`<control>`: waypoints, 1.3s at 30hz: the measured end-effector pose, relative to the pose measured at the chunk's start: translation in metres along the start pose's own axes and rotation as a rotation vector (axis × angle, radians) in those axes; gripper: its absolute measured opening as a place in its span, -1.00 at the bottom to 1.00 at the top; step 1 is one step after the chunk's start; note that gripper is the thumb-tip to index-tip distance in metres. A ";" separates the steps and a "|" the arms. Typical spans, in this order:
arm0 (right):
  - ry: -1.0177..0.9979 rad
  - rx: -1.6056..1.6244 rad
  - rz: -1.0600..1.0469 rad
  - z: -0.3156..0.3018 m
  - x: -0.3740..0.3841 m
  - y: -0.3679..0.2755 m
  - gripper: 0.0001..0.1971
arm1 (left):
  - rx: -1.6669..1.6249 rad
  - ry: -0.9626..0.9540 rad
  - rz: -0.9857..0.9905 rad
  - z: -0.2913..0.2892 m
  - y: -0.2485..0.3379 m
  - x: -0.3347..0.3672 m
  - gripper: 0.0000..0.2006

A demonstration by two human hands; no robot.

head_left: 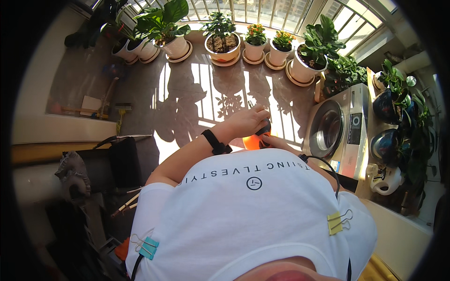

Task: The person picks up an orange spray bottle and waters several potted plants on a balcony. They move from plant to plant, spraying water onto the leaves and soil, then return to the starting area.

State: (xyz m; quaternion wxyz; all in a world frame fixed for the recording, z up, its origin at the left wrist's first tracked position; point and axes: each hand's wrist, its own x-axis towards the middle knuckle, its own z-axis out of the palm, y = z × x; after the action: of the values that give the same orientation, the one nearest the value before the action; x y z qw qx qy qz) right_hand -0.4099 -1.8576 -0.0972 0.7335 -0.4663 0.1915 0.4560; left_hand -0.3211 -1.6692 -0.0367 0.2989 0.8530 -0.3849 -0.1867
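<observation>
Close in front of my white shirt is an orange bottle (pixel 251 142) with a black top (pixel 266 126), by its look a spray bottle. My left hand (pixel 248 120), with a black band on its wrist, is closed over the top from the left. A thin dark piece pokes out past its fingers on the far side. Lower down, my right hand (pixel 276 141) wraps the bottle's body from the right; my shirt hides part of that hand and the bottle's bottom.
Potted plants on saucers, such as a wide pot (pixel 222 55) and a white pot (pixel 307 70), line the railed window. On the right stand a washing machine (pixel 349 136), dark planters (pixel 385 143) and a white watering can (pixel 386 181). A brush head (pixel 123 107) is at left.
</observation>
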 end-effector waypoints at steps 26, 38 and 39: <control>-0.027 0.072 -0.033 0.004 -0.014 0.001 -0.48 | 0.069 0.203 0.234 -0.063 0.032 0.012 -0.80; -0.039 0.090 -0.112 -0.007 -0.009 0.013 -0.59 | 0.074 -0.087 0.074 -0.017 0.021 0.011 -0.77; -0.044 0.015 -0.130 -0.011 -0.007 0.013 -0.60 | 0.044 0.032 0.113 -0.028 0.027 0.011 -0.77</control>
State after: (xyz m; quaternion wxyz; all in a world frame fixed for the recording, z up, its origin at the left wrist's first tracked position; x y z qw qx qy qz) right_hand -0.4227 -1.8681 -0.1040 0.7690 -0.4624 0.1480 0.4159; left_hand -0.3133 -1.6812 0.0009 0.2962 0.8393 -0.4314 -0.1472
